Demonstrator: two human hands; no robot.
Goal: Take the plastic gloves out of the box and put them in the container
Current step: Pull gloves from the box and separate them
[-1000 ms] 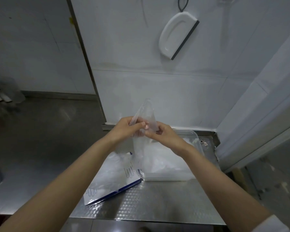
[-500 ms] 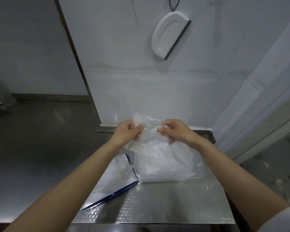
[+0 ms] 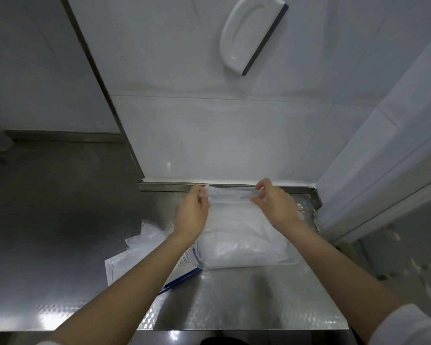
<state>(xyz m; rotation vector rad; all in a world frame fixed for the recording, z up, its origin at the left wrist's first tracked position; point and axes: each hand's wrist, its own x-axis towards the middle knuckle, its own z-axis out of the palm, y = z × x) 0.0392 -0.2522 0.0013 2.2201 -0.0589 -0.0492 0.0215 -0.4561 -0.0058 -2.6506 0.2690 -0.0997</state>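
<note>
Hands pinching plastic gloves (image 3: 230,195) over container (image 3: 292,261), left grip (image 3: 193,211) and right grip (image 3: 275,204) both clamped on them

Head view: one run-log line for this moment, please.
left hand: pinching plastic gloves | right hand: pinching same gloves | gloves: stretched over container | box: left of container

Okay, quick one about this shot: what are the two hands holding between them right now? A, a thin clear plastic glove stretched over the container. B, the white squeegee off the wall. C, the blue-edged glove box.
A: the left hand and right hand each pinch an end of a plastic glove stretched between them above the clear container.
</note>
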